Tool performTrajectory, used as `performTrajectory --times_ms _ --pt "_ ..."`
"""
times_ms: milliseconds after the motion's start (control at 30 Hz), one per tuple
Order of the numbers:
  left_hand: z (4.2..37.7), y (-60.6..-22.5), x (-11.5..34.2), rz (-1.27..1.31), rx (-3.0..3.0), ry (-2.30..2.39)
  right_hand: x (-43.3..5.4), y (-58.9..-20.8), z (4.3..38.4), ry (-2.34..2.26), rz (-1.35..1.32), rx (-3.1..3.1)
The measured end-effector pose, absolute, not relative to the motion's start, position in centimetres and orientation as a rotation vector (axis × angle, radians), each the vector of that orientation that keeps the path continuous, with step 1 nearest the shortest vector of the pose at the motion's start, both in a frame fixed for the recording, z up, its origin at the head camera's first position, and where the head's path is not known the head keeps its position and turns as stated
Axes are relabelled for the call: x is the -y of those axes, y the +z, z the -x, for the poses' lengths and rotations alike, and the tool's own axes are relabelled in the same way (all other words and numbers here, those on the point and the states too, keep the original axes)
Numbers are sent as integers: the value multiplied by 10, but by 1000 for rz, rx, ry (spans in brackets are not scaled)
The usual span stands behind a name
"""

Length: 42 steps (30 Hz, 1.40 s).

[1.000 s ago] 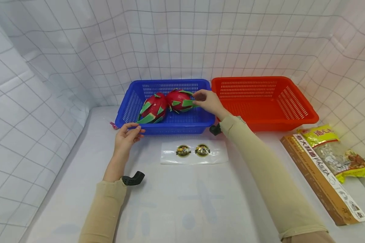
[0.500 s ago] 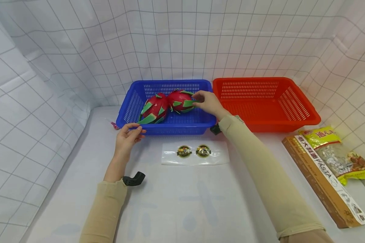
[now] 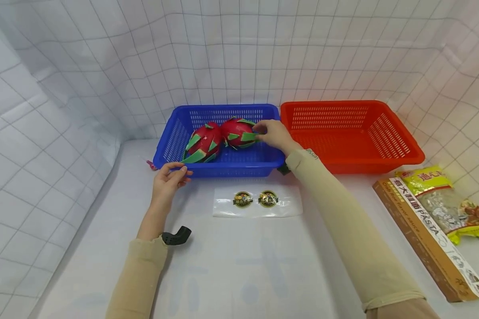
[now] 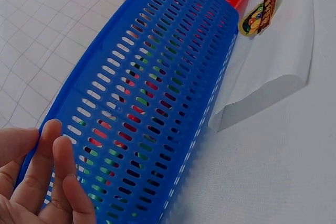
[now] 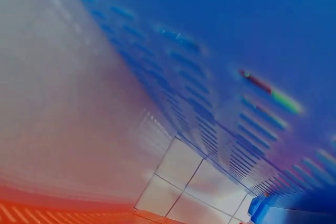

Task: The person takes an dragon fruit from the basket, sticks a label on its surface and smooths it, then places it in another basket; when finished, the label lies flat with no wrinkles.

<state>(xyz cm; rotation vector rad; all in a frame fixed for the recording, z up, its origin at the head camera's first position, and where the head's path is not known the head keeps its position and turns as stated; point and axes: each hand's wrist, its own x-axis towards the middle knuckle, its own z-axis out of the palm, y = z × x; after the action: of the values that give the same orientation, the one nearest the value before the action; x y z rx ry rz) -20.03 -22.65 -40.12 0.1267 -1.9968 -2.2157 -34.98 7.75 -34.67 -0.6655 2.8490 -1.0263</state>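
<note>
Two red dragon fruits with green scales lie side by side in the blue basket [image 3: 239, 170]: the left dragon fruit [image 3: 206, 141] near the front, the right dragon fruit [image 3: 235, 132] farther back. My left hand [image 3: 168, 182] pinches the basket's front rim near its left corner; in the left wrist view the thumb lies over the rim and the other fingers rest along the slotted outer wall. Reaching over the basket's right side, my right hand [image 3: 276, 134] pinches the green scale tips at the end of the right fruit. In the right wrist view only the blurred basket wall shows, no fingers.
A red basket [image 3: 349, 167] stands against the blue one on its right. In front lies a clear plastic sheet with two round stickers [image 3: 255, 209]. A long pasta box [image 3: 429, 239] and a yellow food packet [image 3: 443, 195] lie at the right. Gridded curtains enclose the table.
The view has shifted very slightly, moving everything a little to the right. Both hands keep their places at the basket rim and the right dragon fruit.
</note>
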Motion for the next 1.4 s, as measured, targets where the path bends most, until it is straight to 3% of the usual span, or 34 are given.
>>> performTrajectory --times_ms 433,967,1233,1400 --pt "202 -400 221 -116 2076 -2171 -80 -353 344 -552 762 -3031" --pt "202 -401 213 -107 2100 -2138 -95 -339 326 -1625 290 -2709" --pt "187 -388 215 -183 2192 -2063 -107 -313 277 -1681 545 -2635" --pt "171 -369 209 -25 2115 -1998 -122 -298 241 -1745 698 -2499"
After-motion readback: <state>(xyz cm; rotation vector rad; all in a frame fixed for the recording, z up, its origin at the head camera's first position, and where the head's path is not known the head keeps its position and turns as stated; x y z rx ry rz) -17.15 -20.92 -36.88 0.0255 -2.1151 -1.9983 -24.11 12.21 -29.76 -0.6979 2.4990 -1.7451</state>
